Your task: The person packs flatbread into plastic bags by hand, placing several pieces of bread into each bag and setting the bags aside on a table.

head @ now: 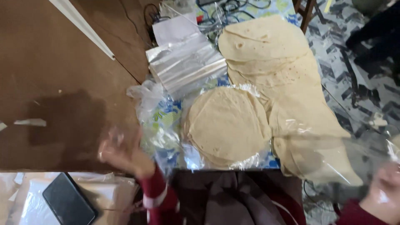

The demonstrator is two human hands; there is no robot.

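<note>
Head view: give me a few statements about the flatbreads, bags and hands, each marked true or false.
1. A round flatbread stack lies on clear plastic. True.
2. More flatbreads lie beyond it, overlapping in a row. True.
3. The left hand rests on the stack. False: it is blurred, raised left of the stack, apart from it.
4. A dark phone lies on the flatbreads. False: it lies at lower left on pale wrapping.
5. The right hand touches a clear bag. True, though blurred.

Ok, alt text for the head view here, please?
A stack of round flatbreads sits in a clear plastic bag, more flatbreads spread beside it. The left hand hovers blurred over the table; the right hand grips clear plastic film.
</note>
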